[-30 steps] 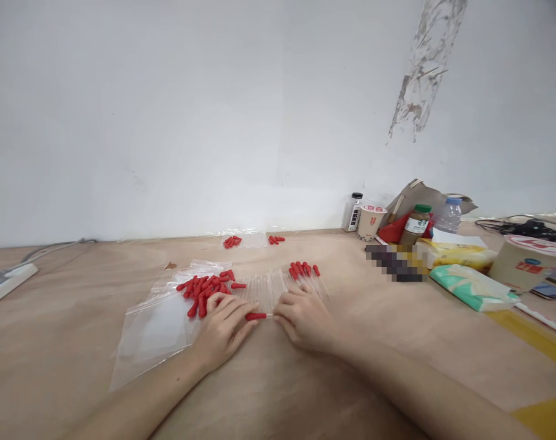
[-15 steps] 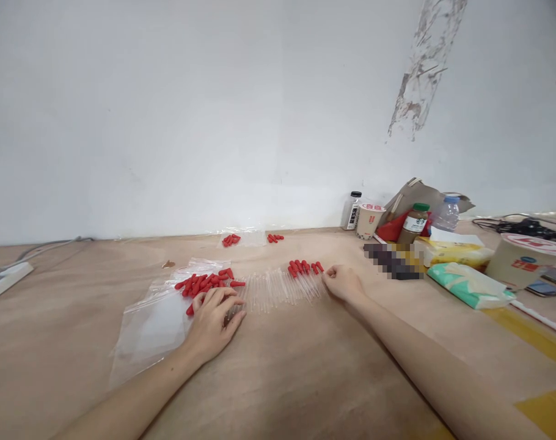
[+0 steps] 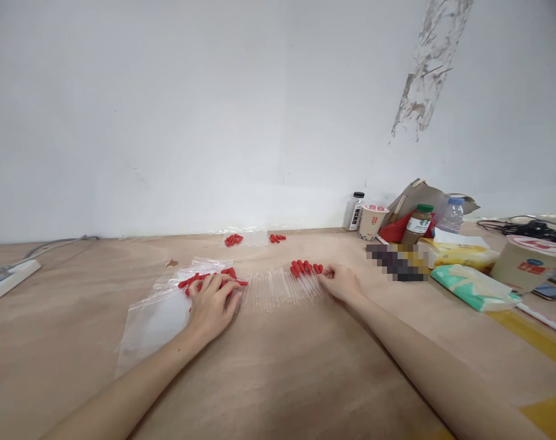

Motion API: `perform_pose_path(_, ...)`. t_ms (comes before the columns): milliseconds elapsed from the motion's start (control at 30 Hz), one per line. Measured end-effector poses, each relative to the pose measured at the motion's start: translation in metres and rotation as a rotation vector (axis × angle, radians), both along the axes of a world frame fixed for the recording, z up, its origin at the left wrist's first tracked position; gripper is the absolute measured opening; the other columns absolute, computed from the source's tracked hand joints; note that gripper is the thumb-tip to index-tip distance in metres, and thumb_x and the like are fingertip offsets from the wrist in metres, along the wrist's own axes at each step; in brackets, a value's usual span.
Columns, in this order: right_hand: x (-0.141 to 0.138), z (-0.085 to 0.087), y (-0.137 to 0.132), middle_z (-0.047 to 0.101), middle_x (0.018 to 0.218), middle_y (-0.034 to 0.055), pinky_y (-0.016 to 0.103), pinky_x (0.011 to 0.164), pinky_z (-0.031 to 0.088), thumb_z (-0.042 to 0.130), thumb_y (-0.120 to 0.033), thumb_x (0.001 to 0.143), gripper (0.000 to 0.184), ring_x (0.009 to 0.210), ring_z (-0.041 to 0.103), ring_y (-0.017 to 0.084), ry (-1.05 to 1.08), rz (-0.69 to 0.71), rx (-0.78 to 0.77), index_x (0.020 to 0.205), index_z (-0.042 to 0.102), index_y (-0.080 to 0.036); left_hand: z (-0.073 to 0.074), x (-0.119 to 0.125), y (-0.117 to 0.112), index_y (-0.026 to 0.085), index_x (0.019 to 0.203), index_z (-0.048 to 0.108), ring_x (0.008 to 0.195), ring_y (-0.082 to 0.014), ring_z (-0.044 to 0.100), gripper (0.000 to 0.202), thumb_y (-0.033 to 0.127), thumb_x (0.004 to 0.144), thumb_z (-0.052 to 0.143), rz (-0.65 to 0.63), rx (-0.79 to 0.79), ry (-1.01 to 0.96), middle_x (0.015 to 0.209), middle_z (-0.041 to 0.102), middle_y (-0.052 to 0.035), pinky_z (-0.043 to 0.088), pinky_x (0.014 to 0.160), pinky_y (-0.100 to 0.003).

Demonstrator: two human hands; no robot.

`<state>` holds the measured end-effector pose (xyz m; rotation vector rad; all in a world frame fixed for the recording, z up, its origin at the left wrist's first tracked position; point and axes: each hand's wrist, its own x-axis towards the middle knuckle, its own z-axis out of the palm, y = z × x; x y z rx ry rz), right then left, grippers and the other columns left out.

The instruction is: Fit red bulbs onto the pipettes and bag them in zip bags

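Note:
My left hand (image 3: 214,305) rests over a pile of red rubber bulbs (image 3: 227,273), fingers bent and apart, touching the bulbs; its palm side is hidden. To the right lies a row of thin clear tubes (image 3: 271,287). Several tubes at the row's right end carry red bulbs, making droppers (image 3: 307,267). There, my right hand (image 3: 342,282) is closed in a pinch at the outermost dropper, though its fingertips partly hide the hold. Clear zip bags (image 3: 152,327) lie beneath and left of my left hand.
Along the wall are a small clear bag (image 3: 255,237) and a few loose red bulbs (image 3: 277,238). At right stand a paper cup (image 3: 373,223), a green-capped bottle (image 3: 418,226), tissue packs (image 3: 473,287) and a large tub (image 3: 525,266). A power strip (image 3: 12,281) sits far left.
My left hand has moved slightly up and left, further over the red bulbs, with its thumb nearer the fingers. My right hand stays at the droppers. The view has shifted a little.

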<state>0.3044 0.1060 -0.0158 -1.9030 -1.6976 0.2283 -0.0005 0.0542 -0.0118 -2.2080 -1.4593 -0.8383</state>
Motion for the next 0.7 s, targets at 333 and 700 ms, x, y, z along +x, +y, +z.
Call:
perform_pose_path(333, -0.015, 0.003, 0.006, 0.066, 0.072, 0.0079, 0.027, 0.060, 0.038, 0.050, -0.029, 0.071, 0.020, 0.072, 0.060, 0.020, -0.175, 0.005, -0.112, 0.061, 0.064, -0.019, 0.014, -0.008, 0.025, 0.026, 0.088, 0.064, 0.100, -0.0277, 0.046, 0.018, 0.023, 0.084, 0.046, 0.013, -0.035, 0.200, 0.106, 0.056, -0.0080, 0.024, 0.084, -0.050)
perform_pose_path(700, -0.021, 0.002, 0.007, 0.066, 0.083, 0.0140, 0.034, 0.067, 0.041, 0.047, -0.034, 0.074, 0.024, 0.082, 0.061, 0.027, -0.207, 0.009, -0.136, 0.074, 0.063, -0.016, 0.015, 0.006, 0.033, 0.020, 0.073, 0.057, 0.093, -0.0258, 0.049, 0.011, 0.024, 0.080, 0.051, 0.010, -0.069, 0.134, 0.094, 0.059, -0.0073, 0.027, 0.081, -0.047)
